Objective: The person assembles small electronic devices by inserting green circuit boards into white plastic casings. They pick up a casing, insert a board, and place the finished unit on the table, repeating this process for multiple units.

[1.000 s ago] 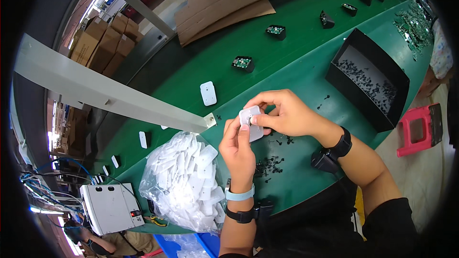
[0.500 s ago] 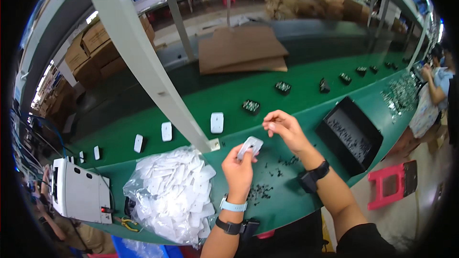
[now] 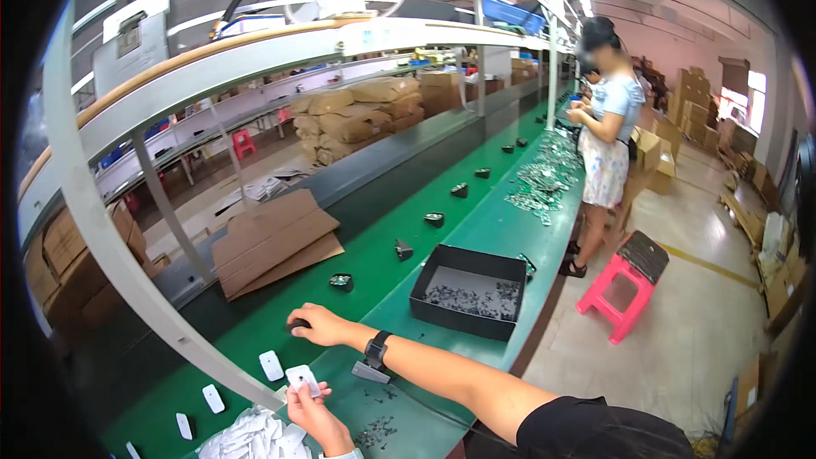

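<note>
Held in my left hand (image 3: 313, 415) is a white plastic cover (image 3: 303, 380) with rounded corners and a small dark spot in its middle. My right hand (image 3: 321, 325) reaches out over the green conveyor belt (image 3: 374, 257), its fingers closed on a small black housing (image 3: 297, 323); most of that piece is hidden by the fingers. Farther along the belt stand several more black housings, the nearest one (image 3: 341, 281) showing a green circuit board inside. White covers (image 3: 271, 365) lie spaced out on the belt to the left of my left hand.
A black box (image 3: 469, 329) holding small black parts sits on the green worktable (image 3: 399, 323). More small black parts (image 3: 374, 432) lie scattered near me. White covers are heaped (image 3: 255, 438) at lower left. Flattened cardboard (image 3: 272, 242), a metal post (image 3: 127, 263), a pink stool (image 3: 625, 285) and a standing co-worker (image 3: 608, 119) surround.
The view has swung to the right. My right hand, empty before, has moved out over the belt and taken hold of a black housing. The white cover stays in my left hand.
</note>
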{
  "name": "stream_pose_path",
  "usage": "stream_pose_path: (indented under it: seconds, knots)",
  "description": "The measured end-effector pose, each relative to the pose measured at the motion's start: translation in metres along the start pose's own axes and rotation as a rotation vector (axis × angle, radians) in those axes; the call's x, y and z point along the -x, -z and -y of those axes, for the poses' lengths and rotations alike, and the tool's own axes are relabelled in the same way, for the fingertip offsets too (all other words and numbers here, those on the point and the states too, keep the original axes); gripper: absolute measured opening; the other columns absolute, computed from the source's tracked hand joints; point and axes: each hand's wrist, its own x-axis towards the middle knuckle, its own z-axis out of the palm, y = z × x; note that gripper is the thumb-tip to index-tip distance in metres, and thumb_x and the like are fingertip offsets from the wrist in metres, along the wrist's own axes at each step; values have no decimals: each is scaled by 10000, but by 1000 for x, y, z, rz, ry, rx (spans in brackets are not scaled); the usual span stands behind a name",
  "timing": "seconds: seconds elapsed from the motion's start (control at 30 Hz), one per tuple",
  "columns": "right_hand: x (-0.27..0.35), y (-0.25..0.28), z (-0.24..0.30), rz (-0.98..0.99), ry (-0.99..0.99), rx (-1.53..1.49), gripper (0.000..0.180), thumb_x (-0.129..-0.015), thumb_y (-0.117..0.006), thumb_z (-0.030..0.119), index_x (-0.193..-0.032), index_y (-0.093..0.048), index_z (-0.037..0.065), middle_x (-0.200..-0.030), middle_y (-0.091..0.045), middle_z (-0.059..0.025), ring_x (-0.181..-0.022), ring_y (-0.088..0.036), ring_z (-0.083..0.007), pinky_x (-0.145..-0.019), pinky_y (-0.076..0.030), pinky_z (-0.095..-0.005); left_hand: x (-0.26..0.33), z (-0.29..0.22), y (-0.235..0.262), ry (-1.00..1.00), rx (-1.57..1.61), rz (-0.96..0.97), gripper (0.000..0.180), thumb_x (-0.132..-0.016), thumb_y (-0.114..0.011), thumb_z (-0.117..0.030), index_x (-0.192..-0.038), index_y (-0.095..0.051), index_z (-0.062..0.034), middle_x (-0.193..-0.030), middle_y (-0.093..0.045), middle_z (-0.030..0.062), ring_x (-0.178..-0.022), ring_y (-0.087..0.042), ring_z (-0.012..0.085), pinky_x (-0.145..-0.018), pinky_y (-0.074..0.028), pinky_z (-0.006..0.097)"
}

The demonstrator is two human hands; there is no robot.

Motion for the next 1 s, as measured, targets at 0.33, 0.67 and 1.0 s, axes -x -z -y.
stream_pose_path:
  seconds: [0.33, 0.67, 1.0]
  knots:
    - [85, 62, 23, 249, -143, -1011, 444, -925, -710, 45, -1312, -493, 48, -1181, -640, -69, -1054, -613, -122, -932, -496, -291, -10, 13, 25, 44, 20, 61, 395, -1002, -556, -222, -1299, -476, 25, -1222, -577, 223, -1002, -618, 391, -892, -544, 488]
    - [109, 57, 22, 135, -270, -973, 356, -985, -645, 132, -1312, -547, 30, -983, -700, -76, -856, -656, -140, -770, -557, -306, -6, 6, 13, 360, 395, 143, 318, -1021, -507, -262, -1180, -565, 7, -1113, -669, 163, -949, -666, 348, -852, -554, 452]
    - [110, 50, 51, 54, -335, -807, 327, -896, -723, 26, -1199, -606, -20, -1019, -711, -100, -871, -669, -111, -745, -558, -258, 2, -13, -1, 364, 285, 174, 417, -1014, -514, -77, -1386, -479, 109, -1309, -601, 198, -1238, -590, 323, -1096, -467, 439]
